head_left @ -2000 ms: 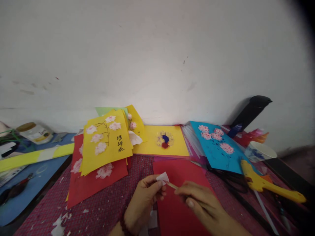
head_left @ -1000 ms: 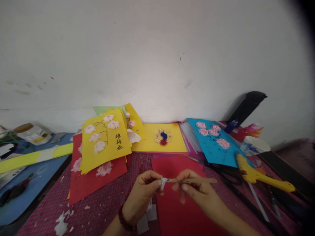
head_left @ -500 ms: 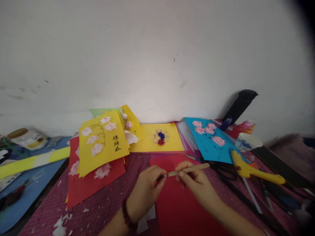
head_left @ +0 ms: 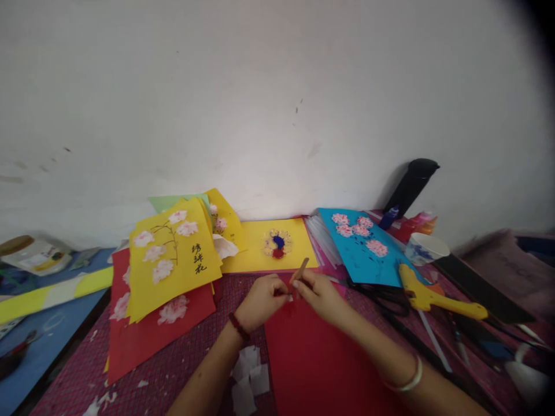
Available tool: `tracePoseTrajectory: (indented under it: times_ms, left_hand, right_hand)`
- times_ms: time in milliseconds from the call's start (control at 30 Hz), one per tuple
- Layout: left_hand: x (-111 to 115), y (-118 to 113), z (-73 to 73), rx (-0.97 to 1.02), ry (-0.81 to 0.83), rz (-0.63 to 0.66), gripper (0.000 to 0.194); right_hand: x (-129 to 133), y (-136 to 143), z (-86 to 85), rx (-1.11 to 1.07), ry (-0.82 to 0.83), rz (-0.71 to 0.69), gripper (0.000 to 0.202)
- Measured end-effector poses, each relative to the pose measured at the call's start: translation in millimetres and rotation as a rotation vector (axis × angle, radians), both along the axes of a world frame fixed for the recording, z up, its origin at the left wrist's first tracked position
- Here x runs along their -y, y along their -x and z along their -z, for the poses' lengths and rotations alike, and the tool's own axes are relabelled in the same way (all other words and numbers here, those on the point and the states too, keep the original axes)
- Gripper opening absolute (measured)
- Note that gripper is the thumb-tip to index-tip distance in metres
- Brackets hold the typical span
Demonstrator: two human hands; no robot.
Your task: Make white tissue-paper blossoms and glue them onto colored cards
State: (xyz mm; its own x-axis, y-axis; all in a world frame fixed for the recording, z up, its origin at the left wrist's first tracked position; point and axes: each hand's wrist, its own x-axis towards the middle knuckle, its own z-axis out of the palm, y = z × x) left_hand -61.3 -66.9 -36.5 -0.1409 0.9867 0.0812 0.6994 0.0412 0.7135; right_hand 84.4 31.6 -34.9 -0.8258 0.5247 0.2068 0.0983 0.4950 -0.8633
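Observation:
My right hand (head_left: 321, 294) pinches a thin tan wooden stick (head_left: 301, 269), its upper end tilted up toward the wall. My left hand (head_left: 264, 300) has its fingers closed on a small white paper piece (head_left: 291, 298), close to the stick's lower end. Both hands are over the top part of a red sheet of paper (head_left: 321, 358). Left of that sheet, beside my left forearm, lie several white paper squares (head_left: 251, 375). Just beyond my hands, a yellow sheet (head_left: 243, 254) bears a round clear dish (head_left: 277, 242) with blue and red paint.
Yellow and red flower pictures (head_left: 173, 260) are stacked at left. On the right are a blue flower picture (head_left: 366, 248), a yellow glue gun (head_left: 429, 297) with cables, a paper cup (head_left: 427, 247) and paint bottles (head_left: 389, 218). A jar (head_left: 34, 254) stands far left.
The stick has turned from nearly level to steeply upright in my right hand. My hands have drawn slightly closer together, and the view has shifted, uncovering more white squares.

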Motion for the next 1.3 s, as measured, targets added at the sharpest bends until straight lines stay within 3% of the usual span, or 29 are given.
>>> tracePoseTrajectory:
  times_ms: [200, 467, 900, 1133, 1300]
  left_hand:
    - [-2, 5, 13.2, 0.019, 0.027, 0.000, 0.017]
    - [-2, 6, 22.9, 0.026, 0.025, -0.006, 0.016]
    - [-3, 7, 23.9, 0.034, 0.050, -0.015, 0.016]
    - [4, 16, 17.7, 0.034, 0.078, 0.065, 0.025]
    - [4, 16, 21.7, 0.019, 0.094, 0.043, 0.011]
  right_hand:
    - [-2, 5, 18.0, 0.015, -0.010, 0.001, 0.014]
    - [0, 5, 18.7, 0.020, -0.001, -0.015, 0.015]
    - [0, 9, 24.9, 0.042, -0.021, -0.014, 0.016]
    - [0, 11, 27.8, 0.058, -0.054, -0.037, 0.016]
    - [2, 10, 24.9, 0.064, -0.082, -0.020, 0.016]
